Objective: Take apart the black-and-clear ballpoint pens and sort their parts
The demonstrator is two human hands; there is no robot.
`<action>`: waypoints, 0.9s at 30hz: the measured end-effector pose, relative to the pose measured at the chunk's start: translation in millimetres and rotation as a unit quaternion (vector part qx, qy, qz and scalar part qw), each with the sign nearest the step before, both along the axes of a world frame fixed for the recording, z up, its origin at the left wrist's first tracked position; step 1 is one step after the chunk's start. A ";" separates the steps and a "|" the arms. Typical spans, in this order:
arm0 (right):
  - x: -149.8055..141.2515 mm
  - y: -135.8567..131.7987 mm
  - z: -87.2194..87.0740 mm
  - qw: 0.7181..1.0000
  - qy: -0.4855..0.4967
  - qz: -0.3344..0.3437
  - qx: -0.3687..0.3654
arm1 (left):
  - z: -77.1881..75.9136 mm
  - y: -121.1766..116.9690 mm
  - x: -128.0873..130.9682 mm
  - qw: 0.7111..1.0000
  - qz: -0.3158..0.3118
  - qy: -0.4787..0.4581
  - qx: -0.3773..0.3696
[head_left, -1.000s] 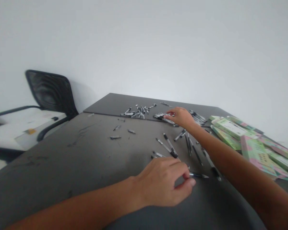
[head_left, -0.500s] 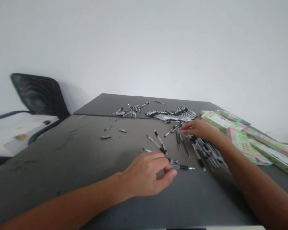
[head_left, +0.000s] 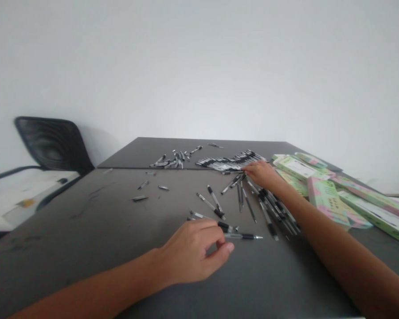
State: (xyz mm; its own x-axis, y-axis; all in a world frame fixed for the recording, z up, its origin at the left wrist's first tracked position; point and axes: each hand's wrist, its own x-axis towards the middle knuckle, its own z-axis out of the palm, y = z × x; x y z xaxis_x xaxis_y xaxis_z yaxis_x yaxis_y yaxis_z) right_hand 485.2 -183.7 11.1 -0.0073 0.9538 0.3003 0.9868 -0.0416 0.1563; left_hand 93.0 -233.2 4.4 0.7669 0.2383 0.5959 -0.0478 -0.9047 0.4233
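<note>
The left grip (head_left: 196,251) is narrow; the right grip (head_left: 261,174) can't be told. Far pens (head_left: 224,164) are lined up, perhaps for neatness.

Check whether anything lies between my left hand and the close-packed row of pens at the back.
Yes: loose pens. Beyond your left hand, two converging pens lie on the table; farther back, more scattered pens lie in front of the packed row.
</note>
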 end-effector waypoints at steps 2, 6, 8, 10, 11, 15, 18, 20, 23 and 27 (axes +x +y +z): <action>-2.9 13.4 1.5 1.000 -0.007 0.015 -0.011 | 0.2 -0.7 -0.1 1.000 0.001 -0.002 -0.004; -9.4 31.8 8.1 0.998 -0.021 0.035 -0.038 | 0.3 -2.1 -0.9 1.000 -0.002 -0.002 -0.003; -10.5 36.4 11.4 0.998 -0.026 0.038 -0.050 | 0.2 -2.2 -0.8 1.000 -0.004 0.000 -0.001; -9.8 39.6 14.6 0.997 -0.028 0.038 -0.061 | 0.2 -2.0 -0.6 1.000 -0.006 0.001 -0.002; -9.1 41.0 16.3 0.997 -0.028 0.038 -0.067 | 0.2 -2.0 -0.5 1.000 -0.006 0.002 -0.003; -7.4 46.4 24.0 0.994 -0.029 0.035 -0.096 | 0.1 -2.2 -0.2 1.000 -0.007 0.002 -0.005; -9.2 49.6 29.5 0.992 -0.032 0.039 -0.116 | -0.7 -2.6 0.2 1.000 -0.011 -0.002 -0.004; -10.5 51.7 31.8 0.990 -0.034 0.048 -0.131 | -1.4 -2.8 0.4 1.000 -0.012 -0.002 -0.002; -10.8 55.7 32.7 0.986 -0.037 0.058 -0.152 | -2.2 -3.1 0.8 1.000 -0.011 -0.010 -0.003; -10.6 59.9 32.0 0.984 -0.035 0.063 -0.165 | -3.5 -2.8 1.2 1.000 -0.012 -0.013 -0.005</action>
